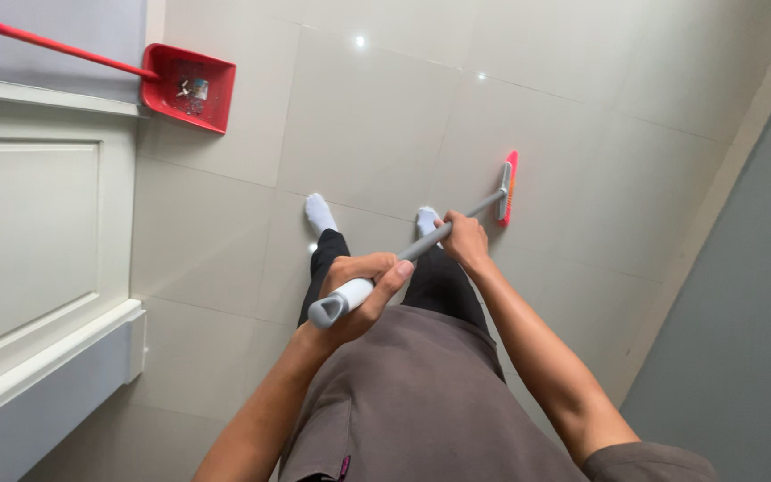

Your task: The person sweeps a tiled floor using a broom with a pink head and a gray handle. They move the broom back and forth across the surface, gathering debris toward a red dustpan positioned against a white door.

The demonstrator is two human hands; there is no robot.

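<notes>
- Broom (457, 223) with a grey handle, white grip end and red-pink bristle head sits across the middle of the head view, running from the grip near centre out toward 2 o'clock, where the bristle head meets the floor (582, 116) just beyond the person's feet.
- Left hand (359, 290) wraps the white grip at the top of the handle; its fingers curl tightly round the grip, pressed together, with the thumb laid over the top.
- Right hand (468, 239) clasps the grey shaft lower down, toward 2 o'clock from the left hand; its fingers are folded round the shaft, close together, knuckles facing up.
- White socks (319, 212) show on both feet, standing on pale glossy tiles, one at 11 o'clock of the left hand, the other just beside the right hand.
- Red dustpan (187, 87) with a long red handle lies on the floor at 10 o'clock, well apart from the broom, holding a few small scraps of debris; its handle stretches toward the upper left corner.
- White panelled door (29, 232) fills the 9 o'clock side, with a grey wall (751, 312) along the 3 o'clock edge.
- Brown shirt and dark trousers of the person occupy the 6 o'clock area.
</notes>
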